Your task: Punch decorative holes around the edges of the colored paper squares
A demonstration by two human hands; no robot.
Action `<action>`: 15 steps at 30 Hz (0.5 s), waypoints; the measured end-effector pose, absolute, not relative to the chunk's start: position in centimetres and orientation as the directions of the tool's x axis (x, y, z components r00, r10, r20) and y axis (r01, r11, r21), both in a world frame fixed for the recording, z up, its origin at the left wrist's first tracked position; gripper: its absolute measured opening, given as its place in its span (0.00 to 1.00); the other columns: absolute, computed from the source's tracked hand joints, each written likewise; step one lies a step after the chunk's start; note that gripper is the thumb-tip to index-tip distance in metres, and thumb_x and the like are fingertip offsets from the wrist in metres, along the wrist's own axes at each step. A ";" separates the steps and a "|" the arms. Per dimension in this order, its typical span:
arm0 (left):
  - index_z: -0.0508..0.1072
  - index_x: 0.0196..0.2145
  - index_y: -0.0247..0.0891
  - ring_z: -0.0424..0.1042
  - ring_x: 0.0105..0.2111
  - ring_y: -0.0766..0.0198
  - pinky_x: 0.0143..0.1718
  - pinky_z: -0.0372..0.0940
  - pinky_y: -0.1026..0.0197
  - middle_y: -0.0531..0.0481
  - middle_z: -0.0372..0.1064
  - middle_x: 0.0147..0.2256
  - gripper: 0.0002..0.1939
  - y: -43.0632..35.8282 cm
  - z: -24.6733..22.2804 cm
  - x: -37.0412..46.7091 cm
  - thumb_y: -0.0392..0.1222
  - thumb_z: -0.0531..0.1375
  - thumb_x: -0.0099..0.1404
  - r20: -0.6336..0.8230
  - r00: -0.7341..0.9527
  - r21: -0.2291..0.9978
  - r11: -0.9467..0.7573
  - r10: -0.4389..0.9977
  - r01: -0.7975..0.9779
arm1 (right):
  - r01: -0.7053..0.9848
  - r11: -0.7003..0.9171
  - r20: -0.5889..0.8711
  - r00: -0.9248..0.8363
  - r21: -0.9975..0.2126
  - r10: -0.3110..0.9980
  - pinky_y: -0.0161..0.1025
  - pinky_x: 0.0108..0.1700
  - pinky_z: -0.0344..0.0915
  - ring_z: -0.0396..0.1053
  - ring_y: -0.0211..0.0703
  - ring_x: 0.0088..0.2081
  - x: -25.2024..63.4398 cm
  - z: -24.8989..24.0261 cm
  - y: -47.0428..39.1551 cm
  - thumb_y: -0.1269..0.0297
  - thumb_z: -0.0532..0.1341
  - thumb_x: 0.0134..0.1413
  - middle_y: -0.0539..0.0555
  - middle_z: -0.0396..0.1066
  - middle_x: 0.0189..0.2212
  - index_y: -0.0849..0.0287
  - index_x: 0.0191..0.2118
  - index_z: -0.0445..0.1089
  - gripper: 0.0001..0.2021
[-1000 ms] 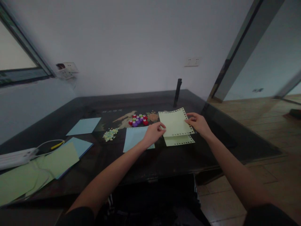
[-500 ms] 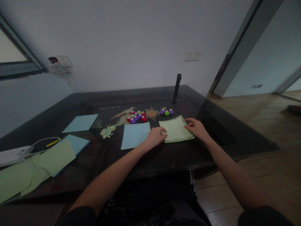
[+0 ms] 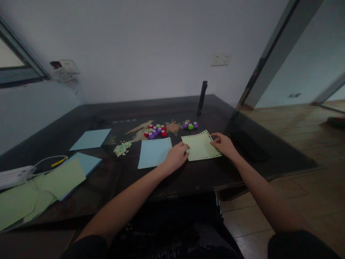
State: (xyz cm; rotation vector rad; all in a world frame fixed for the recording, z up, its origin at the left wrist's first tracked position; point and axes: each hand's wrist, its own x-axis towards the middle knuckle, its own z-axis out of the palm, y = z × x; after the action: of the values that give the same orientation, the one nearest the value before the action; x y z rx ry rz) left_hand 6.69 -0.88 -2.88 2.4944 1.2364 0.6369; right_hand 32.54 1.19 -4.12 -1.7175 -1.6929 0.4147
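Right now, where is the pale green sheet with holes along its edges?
In the head view, the holed green sheet is right of centre, between left hand and right hand, with the holed blue sheet to its left.

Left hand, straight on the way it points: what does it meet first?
The pale green sheet, at its left edge. The left hand has its fingertips right at that edge; exact contact is hard to judge.
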 end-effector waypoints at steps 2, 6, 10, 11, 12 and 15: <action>0.70 0.43 0.37 0.68 0.37 0.61 0.41 0.63 0.60 0.44 0.65 0.42 0.13 -0.9 -3.0 6.7 0.35 0.54 0.61 0.261 0.543 0.433 -0.599 0.798 0.673 | 0.750 0.075 0.234 0.109 -0.657 0.966 0.34 0.26 0.60 0.65 0.36 0.21 32.5 -4.2 1.2 0.67 0.62 0.43 0.47 0.68 0.20 0.59 0.43 0.69 0.16; 0.70 0.43 0.37 0.68 0.37 0.61 0.41 0.64 0.59 0.44 0.65 0.42 0.13 -0.9 -3.1 6.7 0.35 0.54 0.61 0.265 0.546 0.423 -0.605 0.794 0.675 | 0.753 0.067 0.227 0.112 -0.655 0.967 0.34 0.26 0.59 0.65 0.37 0.21 32.4 -4.1 1.2 0.67 0.62 0.43 0.48 0.68 0.21 0.59 0.42 0.70 0.16; 0.70 0.43 0.37 0.69 0.38 0.60 0.41 0.64 0.59 0.44 0.66 0.42 0.12 -0.9 -3.1 6.7 0.36 0.54 0.61 0.263 0.560 0.399 -0.617 0.786 0.678 | 0.765 0.053 0.227 0.124 -0.642 0.966 0.34 0.27 0.59 0.65 0.37 0.22 32.3 -3.9 1.1 0.67 0.62 0.43 0.48 0.68 0.21 0.59 0.42 0.70 0.16; 0.70 0.43 0.36 0.68 0.38 0.59 0.42 0.64 0.59 0.44 0.66 0.42 0.13 -0.9 -3.1 6.7 0.36 0.54 0.61 0.263 0.563 0.394 -0.620 0.783 0.679 | 0.765 0.050 0.227 0.127 -0.642 0.966 0.34 0.27 0.60 0.65 0.38 0.22 32.3 -3.9 1.1 0.67 0.62 0.43 0.48 0.68 0.21 0.59 0.42 0.70 0.16; 0.70 0.43 0.36 0.68 0.39 0.59 0.42 0.63 0.59 0.44 0.66 0.42 0.13 -0.9 -3.1 6.7 0.37 0.54 0.61 0.262 0.565 0.389 -0.622 0.782 0.680 | 0.766 0.049 0.227 0.129 -0.641 0.965 0.34 0.27 0.60 0.66 0.38 0.23 32.3 -3.9 1.1 0.67 0.62 0.43 0.48 0.68 0.21 0.59 0.42 0.70 0.16; 0.70 0.44 0.36 0.68 0.40 0.58 0.43 0.63 0.58 0.44 0.66 0.43 0.13 -1.0 -3.0 6.8 0.37 0.55 0.61 0.255 0.565 0.382 -0.618 0.785 0.687 | 0.769 0.040 0.221 0.133 -0.638 0.966 0.35 0.27 0.60 0.66 0.38 0.23 32.2 -3.9 1.1 0.67 0.61 0.43 0.48 0.68 0.21 0.59 0.42 0.70 0.16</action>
State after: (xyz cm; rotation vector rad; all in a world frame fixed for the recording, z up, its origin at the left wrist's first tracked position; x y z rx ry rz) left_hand 6.75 -0.98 -3.03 2.5595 1.2270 0.5934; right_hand 32.20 1.06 -3.92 -1.7693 -1.6771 0.3904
